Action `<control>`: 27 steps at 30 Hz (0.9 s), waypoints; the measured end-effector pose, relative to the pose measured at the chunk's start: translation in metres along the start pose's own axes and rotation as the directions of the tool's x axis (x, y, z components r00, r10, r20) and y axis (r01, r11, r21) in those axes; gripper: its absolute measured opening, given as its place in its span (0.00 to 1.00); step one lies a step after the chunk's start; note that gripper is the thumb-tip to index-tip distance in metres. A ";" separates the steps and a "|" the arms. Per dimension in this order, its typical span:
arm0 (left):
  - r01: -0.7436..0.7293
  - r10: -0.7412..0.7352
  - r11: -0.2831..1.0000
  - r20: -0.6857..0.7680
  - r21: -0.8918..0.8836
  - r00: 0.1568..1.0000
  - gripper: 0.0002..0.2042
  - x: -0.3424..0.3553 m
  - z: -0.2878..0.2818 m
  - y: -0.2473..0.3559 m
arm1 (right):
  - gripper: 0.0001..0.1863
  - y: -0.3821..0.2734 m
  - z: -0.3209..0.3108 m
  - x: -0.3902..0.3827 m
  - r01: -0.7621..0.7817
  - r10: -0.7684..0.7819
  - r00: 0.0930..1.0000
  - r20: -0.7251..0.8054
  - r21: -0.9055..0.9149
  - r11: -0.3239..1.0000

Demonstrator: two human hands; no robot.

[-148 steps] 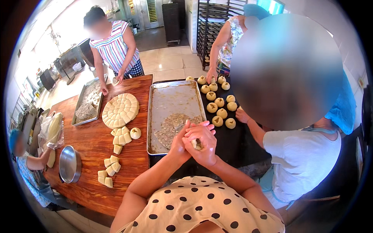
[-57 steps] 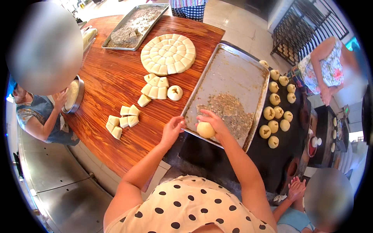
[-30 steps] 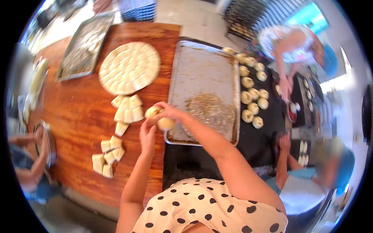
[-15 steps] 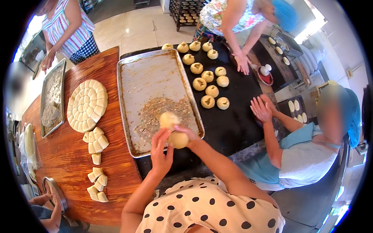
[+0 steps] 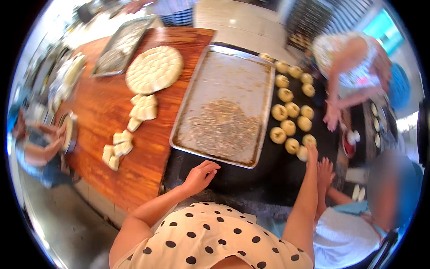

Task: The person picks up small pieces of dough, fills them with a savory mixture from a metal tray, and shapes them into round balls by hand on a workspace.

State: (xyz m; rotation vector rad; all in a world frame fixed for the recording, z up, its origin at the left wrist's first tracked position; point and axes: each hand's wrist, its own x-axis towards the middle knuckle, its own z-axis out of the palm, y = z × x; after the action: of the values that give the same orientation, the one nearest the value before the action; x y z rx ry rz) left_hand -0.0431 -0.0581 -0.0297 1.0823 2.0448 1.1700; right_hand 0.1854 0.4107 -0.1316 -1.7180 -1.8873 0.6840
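My right hand [image 5: 312,154] reaches onto the black tabletop, its fingertips against a pale round dough ball [image 5: 302,154] at the near end of a group of filled dough balls [image 5: 278,135]. Several of these show a dark opening on top. My left hand [image 5: 201,176] hovers in front of the near edge of a metal baking tray [image 5: 215,158], fingers loosely bent and nothing in them. Crumbly brown filling [image 5: 224,127] with light bits covers the near half of that tray.
On the wooden table [image 5: 96,143] lie a scored dough round [image 5: 154,69], cut dough pieces [image 5: 144,107] and a second tray of filling [image 5: 123,47]. A co-worker's hands [image 5: 324,172] rest just right of mine; another person's hands [image 5: 332,114] are beyond. A red bowl [image 5: 349,145] sits at right.
My hands, together over the filling with two dough balls before, have parted. The right moved to the dough balls, where one more now lies; the left drew back empty. The view has shifted left.
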 end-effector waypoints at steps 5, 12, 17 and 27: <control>0.124 -0.105 0.991 -0.266 0.056 0.958 0.08 -0.047 -0.041 -0.048 | 0.19 -0.055 0.045 -0.074 0.283 -0.301 0.949 0.093 0.171 0.944; 0.534 -0.179 0.835 -0.851 0.134 0.494 0.17 -0.146 -0.197 -0.165 | 0.23 -0.199 0.120 -0.333 -0.064 -0.465 0.318 0.826 0.509 0.859; 0.792 -0.525 0.610 -0.738 0.021 0.424 0.57 -0.229 -0.291 -0.248 | 0.47 -0.317 0.182 -0.458 0.465 -0.610 -0.203 0.766 0.624 0.628; 0.767 -0.676 0.637 -0.421 0.078 0.605 0.67 -0.211 -0.324 -0.268 | 0.70 -0.442 0.304 -0.578 0.888 -0.392 -0.351 0.850 0.436 0.149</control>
State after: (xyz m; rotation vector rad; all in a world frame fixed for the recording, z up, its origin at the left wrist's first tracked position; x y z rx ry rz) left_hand -0.2785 -0.4602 -0.0976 0.0104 2.5864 0.6905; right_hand -0.2971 -0.2114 -0.0840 0.6572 -3.5085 0.6324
